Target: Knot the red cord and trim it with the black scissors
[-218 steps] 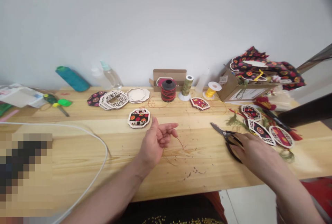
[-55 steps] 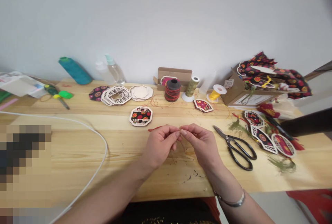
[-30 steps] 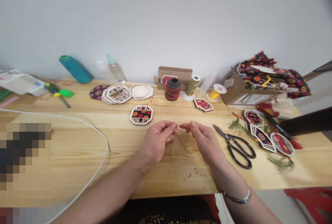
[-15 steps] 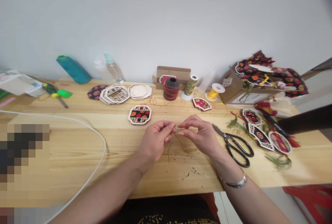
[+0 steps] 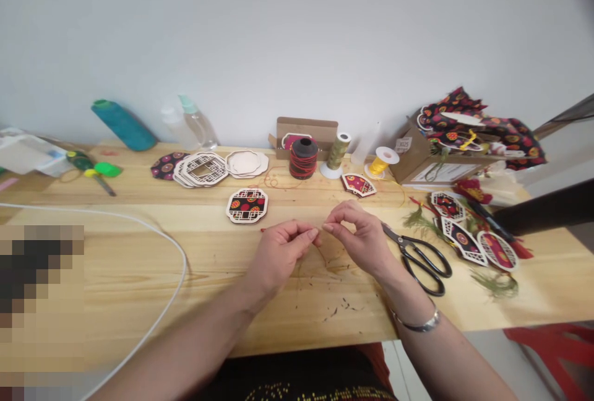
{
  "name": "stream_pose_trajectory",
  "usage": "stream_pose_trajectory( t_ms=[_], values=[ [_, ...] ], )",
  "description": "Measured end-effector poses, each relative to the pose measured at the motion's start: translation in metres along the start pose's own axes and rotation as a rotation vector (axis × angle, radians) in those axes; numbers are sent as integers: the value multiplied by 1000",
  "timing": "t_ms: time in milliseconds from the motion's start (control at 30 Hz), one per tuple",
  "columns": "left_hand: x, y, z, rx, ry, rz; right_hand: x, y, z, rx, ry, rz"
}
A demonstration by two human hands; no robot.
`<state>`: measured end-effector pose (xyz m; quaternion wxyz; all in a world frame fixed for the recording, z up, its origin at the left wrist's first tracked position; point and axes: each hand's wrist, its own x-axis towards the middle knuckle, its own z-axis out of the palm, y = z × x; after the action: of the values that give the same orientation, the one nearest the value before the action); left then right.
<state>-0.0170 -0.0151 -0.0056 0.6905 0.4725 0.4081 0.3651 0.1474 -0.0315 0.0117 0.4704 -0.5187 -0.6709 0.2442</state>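
My left hand (image 5: 284, 255) is closed in a pinch of thumb and forefinger on a thin reddish-brown cord (image 5: 323, 258), which hangs below the fingertips. A small red bit (image 5: 263, 229) shows behind that hand. Close by, my right hand (image 5: 359, 237) also pinches, its fingertips almost against the left ones; what lies between them is too small to make out. Black-handled scissors (image 5: 426, 258) lie just right of my right hand. Beyond my left hand is a wooden lattice ornament (image 5: 247, 205) with patterned dark fabric in its frame.
At the back stand a dark red cord spool (image 5: 303, 159), a green thread spool (image 5: 338, 152), a yellow spool (image 5: 382, 163) and a cardboard box (image 5: 417, 153) heaped with fabric. Lattice frames (image 5: 204, 170) are stacked left. A white cable (image 5: 179, 252) crosses the table; finished ornaments (image 5: 464, 241) lie right.
My right thumb and forefinger have closed from apart into a pinch and come nearer my left fingertips. The whole view has shifted slightly.
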Motion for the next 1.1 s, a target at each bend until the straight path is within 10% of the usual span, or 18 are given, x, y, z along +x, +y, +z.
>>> stream_pose_trajectory(
  t_ms=[467,700,1100],
  values=[
    [-2,4,-1,278,1,38,-1,2,0,5,-17,33],
    [-2,5,-1,292,61,109,-1,8,1,129,108,324],
    [-4,9,3,260,47,169,0,3,3,671,-140,582]
  ],
)
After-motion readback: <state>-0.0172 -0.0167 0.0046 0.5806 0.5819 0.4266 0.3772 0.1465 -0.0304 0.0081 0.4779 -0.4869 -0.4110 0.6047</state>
